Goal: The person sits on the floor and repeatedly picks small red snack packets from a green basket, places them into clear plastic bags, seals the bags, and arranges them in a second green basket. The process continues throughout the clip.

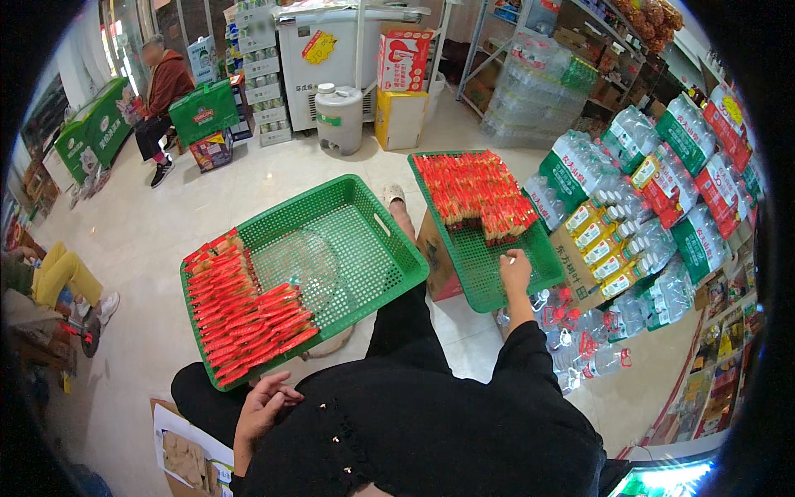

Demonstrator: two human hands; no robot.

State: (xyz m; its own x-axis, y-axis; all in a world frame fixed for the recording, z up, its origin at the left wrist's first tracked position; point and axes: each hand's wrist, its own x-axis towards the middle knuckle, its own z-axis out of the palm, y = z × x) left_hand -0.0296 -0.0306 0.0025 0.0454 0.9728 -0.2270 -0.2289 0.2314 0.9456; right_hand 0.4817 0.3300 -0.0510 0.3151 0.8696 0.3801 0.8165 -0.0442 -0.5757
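A green perforated plastic basket (397, 273) lies tilted before me, over my legs. Rows of slim red-wrapped packets (248, 317) fill its left side, and its right side shows bare mesh. My left hand (268, 401) rests by the basket's near rim with loosely bent fingers and nothing in it. On the right, a second green plastic basket (497, 292) holds similar red packets (472, 186) packed at its far end. Over its bare near part is my right hand (517, 270), with fingers curled. Something small and white shows at its fingertips; whether it is held is unclear.
A cardboard box (440, 258) stands beneath the right basket. Wrapped bottle packs (621, 205) are stacked to the right. A lidded grey drum (338, 118) and a chest freezer (304, 68) stand ahead. A seated person (164, 81) is far left; another's yellow-trousered legs (65, 273) are nearer.
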